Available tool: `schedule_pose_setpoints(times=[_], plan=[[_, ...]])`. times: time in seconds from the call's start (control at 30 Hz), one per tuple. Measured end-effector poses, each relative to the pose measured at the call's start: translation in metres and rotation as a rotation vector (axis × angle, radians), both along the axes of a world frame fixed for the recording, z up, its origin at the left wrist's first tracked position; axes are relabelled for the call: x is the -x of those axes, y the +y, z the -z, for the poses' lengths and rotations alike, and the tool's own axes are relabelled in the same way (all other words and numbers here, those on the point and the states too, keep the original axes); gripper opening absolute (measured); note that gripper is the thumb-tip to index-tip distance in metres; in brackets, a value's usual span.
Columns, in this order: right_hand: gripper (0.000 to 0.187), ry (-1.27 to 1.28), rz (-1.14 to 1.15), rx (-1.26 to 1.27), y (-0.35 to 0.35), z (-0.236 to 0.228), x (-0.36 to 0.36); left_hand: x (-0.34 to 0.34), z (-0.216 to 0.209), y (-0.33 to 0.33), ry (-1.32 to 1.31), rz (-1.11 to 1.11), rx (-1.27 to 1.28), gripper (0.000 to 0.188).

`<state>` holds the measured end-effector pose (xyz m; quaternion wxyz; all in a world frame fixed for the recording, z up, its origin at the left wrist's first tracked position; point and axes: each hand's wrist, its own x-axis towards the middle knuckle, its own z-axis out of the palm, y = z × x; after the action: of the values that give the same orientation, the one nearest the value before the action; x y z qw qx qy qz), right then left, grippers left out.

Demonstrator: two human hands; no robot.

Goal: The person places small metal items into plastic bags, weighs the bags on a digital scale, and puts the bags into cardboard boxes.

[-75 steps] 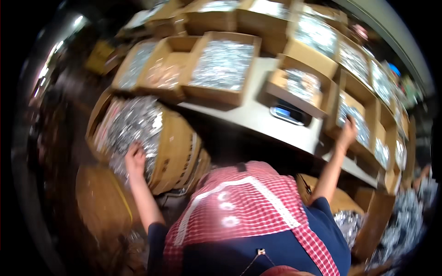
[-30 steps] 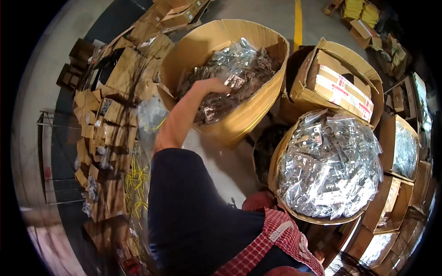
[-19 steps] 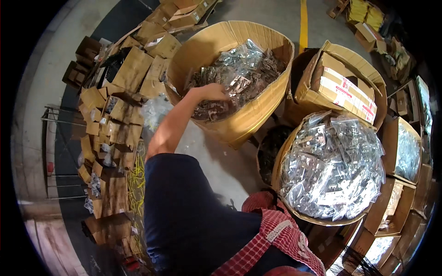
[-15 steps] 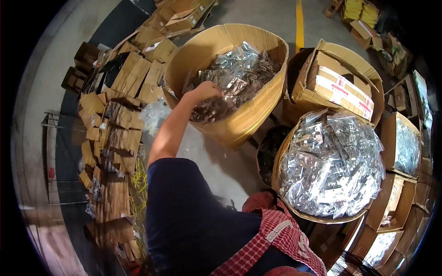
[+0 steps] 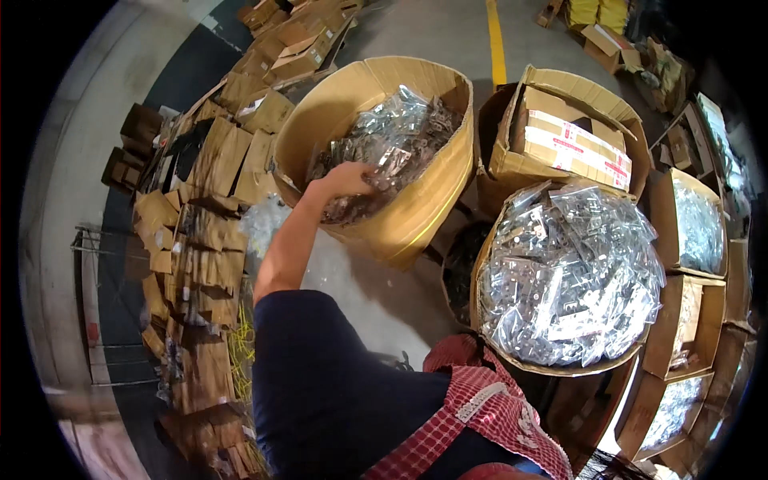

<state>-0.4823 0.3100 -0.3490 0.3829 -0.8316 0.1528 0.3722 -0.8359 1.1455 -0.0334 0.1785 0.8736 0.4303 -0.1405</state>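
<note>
My left hand reaches over the near left rim of a large round cardboard drum. Its fingers curl down onto a heap of small clear plastic packets with dark and silvery pieces inside; what they grip is hidden. A packet with a pale reddish patch lies just beyond the fingertips. To the right stands a second round cardboard container, filled above its rim with shiny clear bags of small dark parts. My right hand is out of view.
Behind the filled container, a taped cardboard box sits inside another round drum. Flattened cardboard and boxes lie piled along the left. Open boxes line the right side. A yellow floor stripe runs beyond the drums.
The whole view has shifted slightly, with the drums now further left. My left hand stays in the same drum, a little further in over the packets.
</note>
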Motion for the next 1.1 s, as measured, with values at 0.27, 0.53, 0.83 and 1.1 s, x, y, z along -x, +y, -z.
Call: schedule_pose_setpoints(times=[0.27,0.53,0.83,1.1], plan=[[0.024,0.051,-0.006,-0.036,-0.008,0.006,0.001,0.077,-0.035,0.028,-1.029,-0.591,0.062,0.028],[0.024,0.088,0.038,-0.111,-0.021,0.022,0.013,0.046,-0.026,0.051,-0.437,-0.39,0.073,0.039],[0.018,0.136,0.147,-0.117,-0.065,0.003,0.04,-0.014,0.027,0.026,0.181,0.134,0.114,0.033],[0.013,0.184,0.104,-0.179,-0.068,-0.003,0.041,-0.028,-0.099,-0.016,-0.745,-0.391,0.288,0.02]])
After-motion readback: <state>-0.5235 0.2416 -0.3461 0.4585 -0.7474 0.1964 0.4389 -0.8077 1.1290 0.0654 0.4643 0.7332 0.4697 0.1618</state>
